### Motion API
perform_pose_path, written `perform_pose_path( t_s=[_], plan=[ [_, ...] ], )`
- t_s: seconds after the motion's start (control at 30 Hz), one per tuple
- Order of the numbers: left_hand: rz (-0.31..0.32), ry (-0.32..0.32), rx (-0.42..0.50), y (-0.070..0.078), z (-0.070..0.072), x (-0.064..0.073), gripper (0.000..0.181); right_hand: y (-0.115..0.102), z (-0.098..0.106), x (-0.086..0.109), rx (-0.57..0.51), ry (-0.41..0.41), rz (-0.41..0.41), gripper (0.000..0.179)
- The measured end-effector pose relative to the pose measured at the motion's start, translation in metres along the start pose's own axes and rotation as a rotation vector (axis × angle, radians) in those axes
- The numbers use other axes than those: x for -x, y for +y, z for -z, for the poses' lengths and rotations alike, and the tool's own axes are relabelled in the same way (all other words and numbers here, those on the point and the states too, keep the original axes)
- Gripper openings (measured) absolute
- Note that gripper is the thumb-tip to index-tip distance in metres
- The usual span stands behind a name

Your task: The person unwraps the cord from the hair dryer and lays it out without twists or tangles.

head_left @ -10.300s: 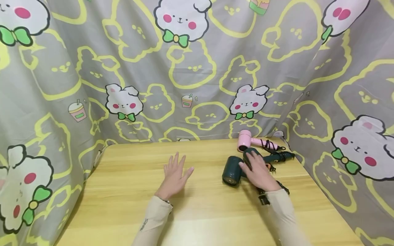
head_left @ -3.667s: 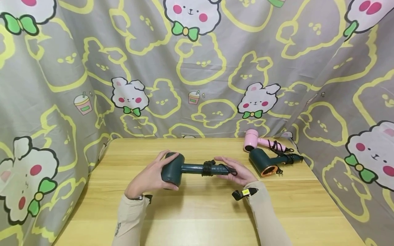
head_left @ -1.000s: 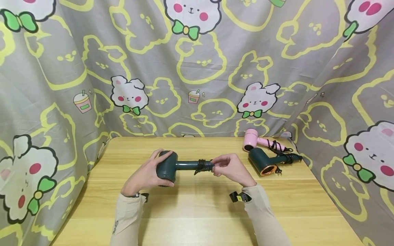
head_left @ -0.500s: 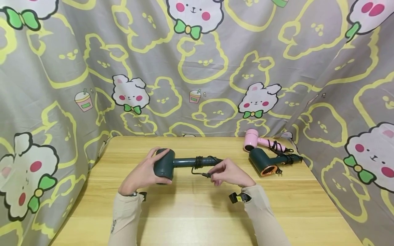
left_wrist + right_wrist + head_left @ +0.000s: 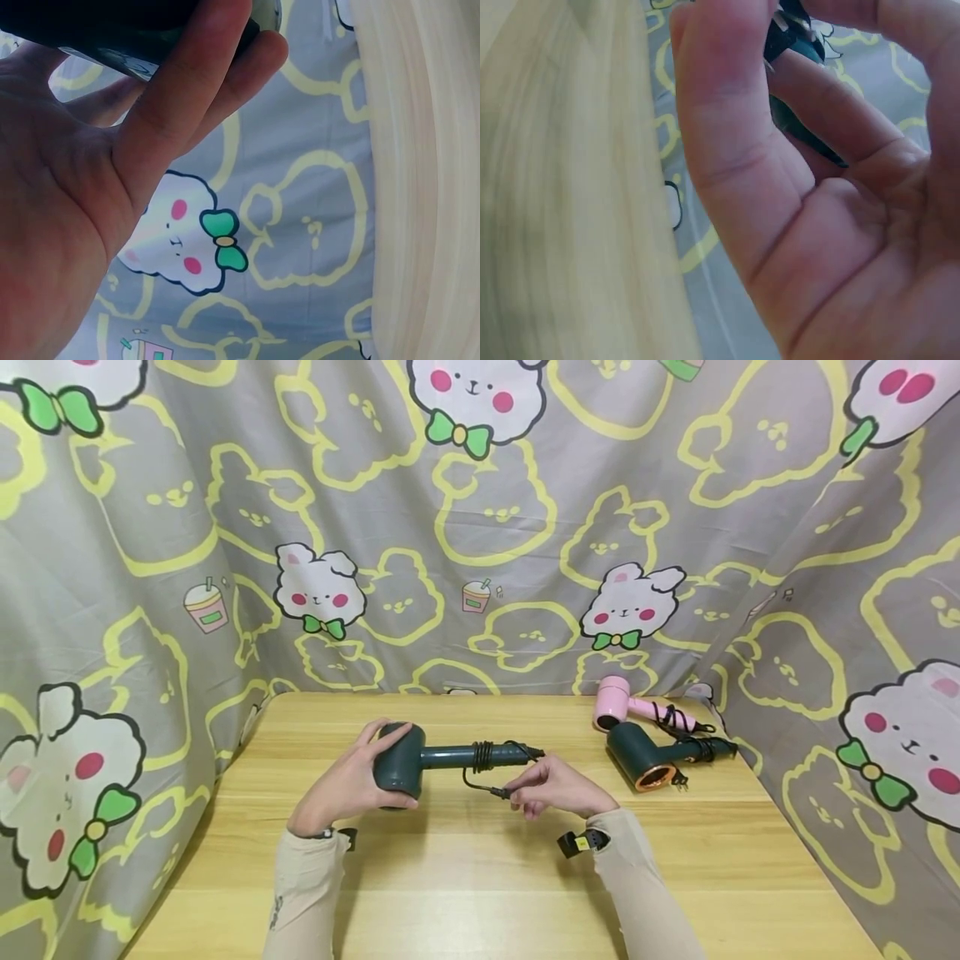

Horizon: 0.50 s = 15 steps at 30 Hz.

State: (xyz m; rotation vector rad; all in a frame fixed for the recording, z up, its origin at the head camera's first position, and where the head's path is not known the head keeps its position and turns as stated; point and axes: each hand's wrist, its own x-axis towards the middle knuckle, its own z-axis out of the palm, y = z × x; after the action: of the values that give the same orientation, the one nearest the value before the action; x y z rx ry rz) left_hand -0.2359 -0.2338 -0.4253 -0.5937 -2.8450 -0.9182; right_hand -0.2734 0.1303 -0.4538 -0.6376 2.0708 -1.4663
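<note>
A dark green hair dryer (image 5: pixel 401 764) lies sideways in the middle of the head view, its handle to the right with a black cord (image 5: pixel 483 755) wound round it. My left hand (image 5: pixel 341 789) grips the barrel, thumb at the near side and fingers over the far side. The right hand (image 5: pixel 558 787) pinches the plug (image 5: pixel 501 792) at the cord's loose end, just below the handle's tip. In the left wrist view the dark barrel (image 5: pixel 112 30) shows above the palm. The right wrist view has the plug's metal prongs (image 5: pixel 780 21) by the curled fingers.
At the right of the wooden table (image 5: pixel 465 893), a second dark green hair dryer (image 5: pixel 637 752) with an orange-rimmed end lies beside a pink hair dryer (image 5: pixel 612 697). Both have wound cords. A patterned grey curtain (image 5: pixel 405 610) stands round the table's back and sides.
Earlier the right hand touched the second dryer, then both hands had this dryer mid-table. Over the last second the right hand drew the plug away from the handle, toward the near side, freeing a short cord loop.
</note>
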Motion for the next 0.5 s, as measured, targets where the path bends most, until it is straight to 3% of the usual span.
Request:
perform_pose_path(
  t_s=[0.5],
  plan=[
    [0.015, 0.009, 0.005, -0.002, 0.002, 0.001, 0.116, 0.030, 0.010, -0.010, -0.133, -0.104, 0.007, 0.037]
  ],
)
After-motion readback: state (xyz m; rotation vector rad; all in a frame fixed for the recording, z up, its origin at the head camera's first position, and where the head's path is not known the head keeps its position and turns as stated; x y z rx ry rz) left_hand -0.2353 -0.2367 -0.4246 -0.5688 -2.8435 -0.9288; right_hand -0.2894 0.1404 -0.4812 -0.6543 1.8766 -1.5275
